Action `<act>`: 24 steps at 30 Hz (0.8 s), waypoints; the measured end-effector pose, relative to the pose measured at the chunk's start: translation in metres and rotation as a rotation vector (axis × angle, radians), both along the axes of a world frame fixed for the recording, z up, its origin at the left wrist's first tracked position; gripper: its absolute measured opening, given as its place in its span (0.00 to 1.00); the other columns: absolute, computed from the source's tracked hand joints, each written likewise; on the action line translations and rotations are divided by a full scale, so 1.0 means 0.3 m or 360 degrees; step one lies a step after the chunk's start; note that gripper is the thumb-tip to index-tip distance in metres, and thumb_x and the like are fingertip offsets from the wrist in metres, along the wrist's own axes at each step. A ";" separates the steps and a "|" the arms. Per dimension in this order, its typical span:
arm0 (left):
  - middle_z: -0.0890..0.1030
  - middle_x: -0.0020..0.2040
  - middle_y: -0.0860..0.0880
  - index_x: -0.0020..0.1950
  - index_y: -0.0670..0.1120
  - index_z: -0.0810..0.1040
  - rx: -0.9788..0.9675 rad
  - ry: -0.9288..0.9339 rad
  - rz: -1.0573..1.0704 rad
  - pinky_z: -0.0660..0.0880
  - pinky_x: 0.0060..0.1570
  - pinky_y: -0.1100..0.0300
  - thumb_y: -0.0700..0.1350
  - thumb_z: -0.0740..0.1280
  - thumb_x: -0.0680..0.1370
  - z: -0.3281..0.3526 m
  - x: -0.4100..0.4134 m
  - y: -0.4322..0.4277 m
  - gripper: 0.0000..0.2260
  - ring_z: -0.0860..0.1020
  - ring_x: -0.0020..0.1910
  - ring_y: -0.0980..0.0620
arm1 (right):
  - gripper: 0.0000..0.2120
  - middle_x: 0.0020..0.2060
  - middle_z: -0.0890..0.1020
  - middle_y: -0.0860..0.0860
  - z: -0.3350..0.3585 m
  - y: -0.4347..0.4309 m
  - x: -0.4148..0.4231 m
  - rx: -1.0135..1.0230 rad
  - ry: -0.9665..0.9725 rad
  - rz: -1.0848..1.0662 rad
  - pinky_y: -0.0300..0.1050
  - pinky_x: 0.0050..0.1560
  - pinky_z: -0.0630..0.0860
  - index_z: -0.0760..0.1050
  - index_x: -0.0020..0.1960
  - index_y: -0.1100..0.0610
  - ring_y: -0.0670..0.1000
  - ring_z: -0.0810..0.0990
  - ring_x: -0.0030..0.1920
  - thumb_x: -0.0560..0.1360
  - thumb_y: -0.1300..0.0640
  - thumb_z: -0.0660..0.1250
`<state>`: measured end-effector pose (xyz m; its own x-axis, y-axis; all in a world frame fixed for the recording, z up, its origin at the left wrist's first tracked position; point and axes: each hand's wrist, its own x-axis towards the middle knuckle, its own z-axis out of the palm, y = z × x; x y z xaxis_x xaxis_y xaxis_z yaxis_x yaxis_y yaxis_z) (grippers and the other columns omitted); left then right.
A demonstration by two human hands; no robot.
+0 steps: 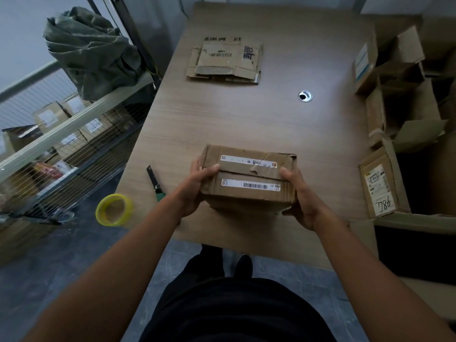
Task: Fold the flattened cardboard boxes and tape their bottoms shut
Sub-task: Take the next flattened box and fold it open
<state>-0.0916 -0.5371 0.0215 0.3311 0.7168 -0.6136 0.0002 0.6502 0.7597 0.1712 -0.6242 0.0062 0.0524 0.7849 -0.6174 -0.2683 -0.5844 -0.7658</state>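
Observation:
A folded brown cardboard box (248, 177) with two white barcode labels sits at the near middle of the wooden table (246, 119), its flaps closed on top. My left hand (197, 186) grips its left side with the thumb over the top flap. My right hand (299, 193) grips its right side, thumb on the top edge. A stack of flattened cardboard boxes (225, 60) lies at the far side of the table. A roll of yellow tape (114, 209) rests on the table's near left corner, next to a green-handled utility knife (155, 183).
Several assembled open boxes (385, 95) are piled along the table's right edge, one with a handwritten label (380, 191). A wire shelf with parcels (61, 134) and a green sack (91, 50) stands to the left. A cable grommet (305, 96) is set in the tabletop.

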 end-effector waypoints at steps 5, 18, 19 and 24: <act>0.83 0.60 0.43 0.71 0.50 0.76 -0.0063 -0.0045 -0.0098 0.80 0.54 0.46 0.64 0.69 0.71 -0.039 0.014 0.002 0.32 0.82 0.55 0.44 | 0.36 0.57 0.85 0.57 -0.009 0.030 -0.032 0.0001 0.0181 -0.0147 0.56 0.46 0.81 0.71 0.72 0.49 0.56 0.86 0.48 0.67 0.36 0.68; 0.84 0.59 0.42 0.68 0.48 0.77 -0.0138 0.0044 -0.0132 0.79 0.52 0.44 0.66 0.70 0.66 -0.134 -0.038 -0.135 0.35 0.82 0.55 0.41 | 0.38 0.60 0.83 0.60 -0.087 -0.076 -0.051 -0.0025 0.0176 -0.0123 0.53 0.41 0.82 0.67 0.73 0.51 0.61 0.85 0.53 0.67 0.39 0.70; 0.83 0.60 0.41 0.69 0.47 0.76 -0.0164 0.0062 -0.0116 0.81 0.50 0.46 0.65 0.71 0.66 -0.153 -0.041 -0.166 0.37 0.83 0.55 0.41 | 0.36 0.60 0.82 0.61 -0.109 -0.106 -0.065 -0.0007 0.0186 -0.0156 0.52 0.41 0.82 0.67 0.73 0.51 0.61 0.85 0.53 0.69 0.41 0.70; 0.83 0.61 0.43 0.71 0.50 0.73 0.0048 0.0213 -0.0005 0.82 0.52 0.47 0.62 0.71 0.71 -0.172 -0.045 -0.149 0.31 0.84 0.55 0.44 | 0.26 0.61 0.82 0.60 -0.140 -0.120 -0.089 0.0119 0.0241 -0.0334 0.54 0.48 0.83 0.70 0.69 0.53 0.61 0.84 0.56 0.73 0.48 0.67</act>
<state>-0.1051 -0.5818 -0.0300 0.2501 0.7347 -0.6307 0.1046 0.6270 0.7719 0.1445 -0.6602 -0.0357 0.1302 0.8103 -0.5714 -0.4928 -0.4472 -0.7465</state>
